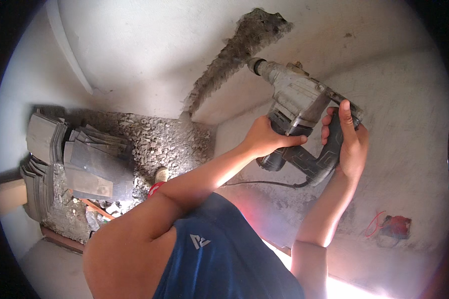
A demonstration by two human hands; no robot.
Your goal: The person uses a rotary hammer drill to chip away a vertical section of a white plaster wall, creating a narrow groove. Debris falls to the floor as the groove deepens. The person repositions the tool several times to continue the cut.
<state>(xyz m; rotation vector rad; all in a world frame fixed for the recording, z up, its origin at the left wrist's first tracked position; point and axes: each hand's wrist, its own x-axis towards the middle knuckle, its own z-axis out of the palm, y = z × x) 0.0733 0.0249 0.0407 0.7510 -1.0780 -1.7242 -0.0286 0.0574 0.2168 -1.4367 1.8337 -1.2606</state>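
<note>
A grey and black rotary hammer (297,99) is held in both hands, its chuck pointing to the upper left at the wall. My left hand (271,138) grips the dark motor housing from below, thumb across it. Around the black rear handle wraps my right hand (346,140), its thumb raised along the back. The chuck is at a rough chiselled channel (224,63) that runs down the plastered wall from a wider broken patch; the bit is hard to make out. From the handle's base a black cord (263,182) trails left.
Broken rubble (161,140) covers the floor along the wall. Stacks of grey tiles or sheets (93,160) lie at the left. A shoe tip (162,174) shows on the rubble. A red electrical box (398,227) with a loose red wire is set in the right wall.
</note>
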